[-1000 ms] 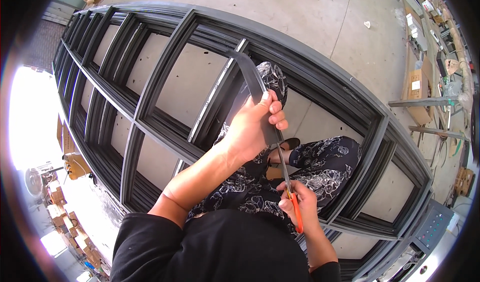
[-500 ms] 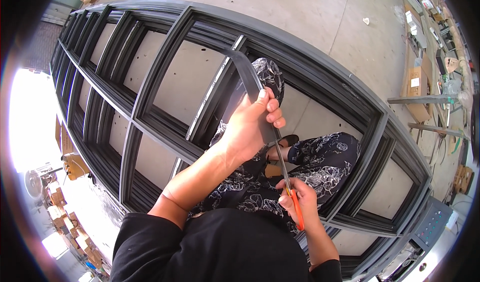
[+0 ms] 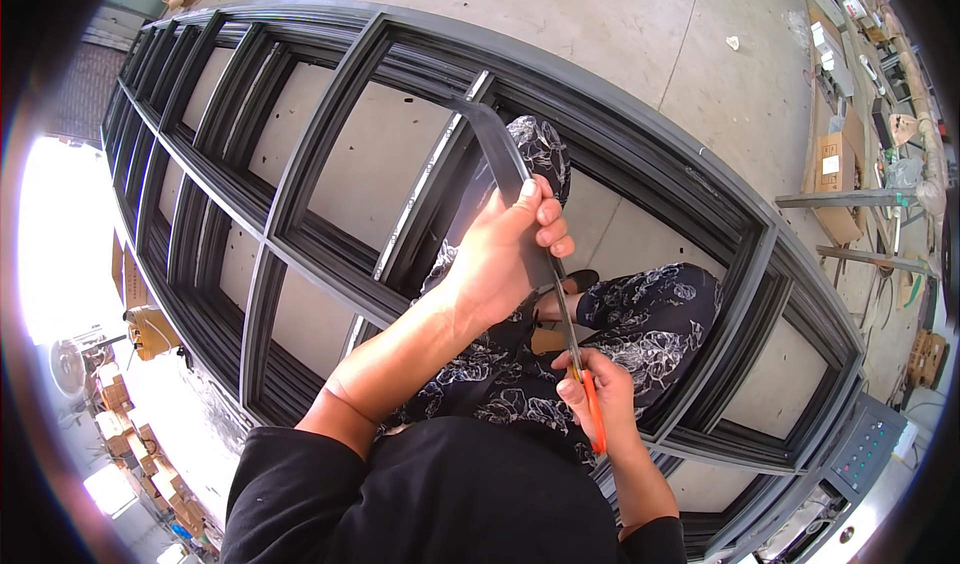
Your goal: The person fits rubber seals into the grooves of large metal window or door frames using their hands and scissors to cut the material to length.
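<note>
My left hand [image 3: 500, 254] is closed round a flat black strip [image 3: 497, 149], thumb on top and fingers curled over its edge. From this grip the strip runs up and bends left near its far end, over a dark frame bar. Lower down, my right hand [image 3: 605, 389] grips scissors with orange handles [image 3: 597, 419]. Their long, narrow blades [image 3: 568, 324] point up to the strip's lower end, just below my left hand. Whether the blades touch the strip I cannot tell.
Stacked dark metal frames [image 3: 264, 239] with crossbars surround my legs, which stand inside one opening. On the right are a shelf with a cardboard box [image 3: 838, 164], jutting metal bars [image 3: 850, 200] and a grey control panel [image 3: 865, 446]. Boxes [image 3: 150, 464] and a fan [image 3: 68, 367] stand at left.
My hands, the strip and the scissors have shifted only very slightly; both grips are the same.
</note>
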### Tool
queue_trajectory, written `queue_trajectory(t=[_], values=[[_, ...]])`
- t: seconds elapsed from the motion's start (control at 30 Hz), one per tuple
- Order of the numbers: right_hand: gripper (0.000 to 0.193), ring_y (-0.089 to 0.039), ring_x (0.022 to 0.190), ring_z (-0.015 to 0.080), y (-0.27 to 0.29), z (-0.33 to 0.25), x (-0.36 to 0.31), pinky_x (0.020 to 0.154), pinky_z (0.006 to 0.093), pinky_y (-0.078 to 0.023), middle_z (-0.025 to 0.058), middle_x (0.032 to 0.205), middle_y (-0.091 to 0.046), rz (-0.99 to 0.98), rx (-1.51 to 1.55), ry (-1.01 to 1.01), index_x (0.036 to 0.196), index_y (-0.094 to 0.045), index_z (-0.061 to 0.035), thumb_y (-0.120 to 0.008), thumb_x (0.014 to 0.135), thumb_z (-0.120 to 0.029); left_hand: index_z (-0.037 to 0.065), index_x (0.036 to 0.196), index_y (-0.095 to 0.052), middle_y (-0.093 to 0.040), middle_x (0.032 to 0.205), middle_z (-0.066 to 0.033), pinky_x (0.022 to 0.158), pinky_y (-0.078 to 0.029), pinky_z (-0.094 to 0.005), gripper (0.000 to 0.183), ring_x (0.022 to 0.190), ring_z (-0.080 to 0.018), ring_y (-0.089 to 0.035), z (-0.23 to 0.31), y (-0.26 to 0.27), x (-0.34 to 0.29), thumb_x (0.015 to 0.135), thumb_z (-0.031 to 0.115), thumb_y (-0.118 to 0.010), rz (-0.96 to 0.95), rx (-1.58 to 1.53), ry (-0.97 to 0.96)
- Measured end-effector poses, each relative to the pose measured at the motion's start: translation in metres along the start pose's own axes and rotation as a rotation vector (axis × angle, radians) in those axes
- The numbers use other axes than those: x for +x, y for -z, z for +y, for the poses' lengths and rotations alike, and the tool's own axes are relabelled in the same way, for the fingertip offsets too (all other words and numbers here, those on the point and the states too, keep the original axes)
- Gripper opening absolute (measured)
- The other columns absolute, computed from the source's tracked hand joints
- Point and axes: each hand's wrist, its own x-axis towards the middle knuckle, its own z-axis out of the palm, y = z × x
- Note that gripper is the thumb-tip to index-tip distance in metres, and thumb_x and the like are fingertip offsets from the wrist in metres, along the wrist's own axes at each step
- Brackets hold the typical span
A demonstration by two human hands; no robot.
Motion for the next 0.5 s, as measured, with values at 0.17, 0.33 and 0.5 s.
queue_trajectory(t=[0.17,0.33,0.5], values=[[0.040,-0.048,0.058,0.0039,-0.001,0.002,-0.001,0.055,0.0215,-0.043,-0.0025,0.063,-0.057,0.016,-0.048,-0.009,0.099,-0.065,-0.0002,-0.080,0.085,-0.035,0.008,0.101,-0.047,-0.046,0.082,-0.0008,0.069,-0.041,-0.0300,0.015,0.071,-0.0128,-0.042,-0.001,0.001,0.000,0.107,0.021,-0.046,-0.008,0.015,0.009],[0.041,-0.044,0.049,0.0027,-0.002,0.011,-0.001,0.047,0.0202,-0.036,-0.0047,0.062,-0.052,0.018,-0.103,0.077,0.097,-0.065,0.0002,-0.078,0.086,-0.037,0.008,0.102,-0.049,-0.047,0.081,-0.0006,0.069,-0.041,-0.0296,0.013,0.070,-0.0123,-0.042,0.000,0.003,-0.003,0.107,0.020,-0.046,0.000,0.052,0.040],[0.040,-0.047,0.058,0.0045,0.009,0.011,-0.004,0.054,0.0217,-0.040,-0.0037,0.067,-0.054,-0.057,-0.161,0.094,0.094,-0.065,-0.0004,-0.079,0.085,-0.038,0.007,0.103,-0.048,-0.047,0.083,-0.0009,0.068,-0.041,-0.0292,0.012,0.071,-0.0121,-0.043,0.008,0.004,-0.011,0.106,0.019,-0.049,-0.010,0.071,0.126]])
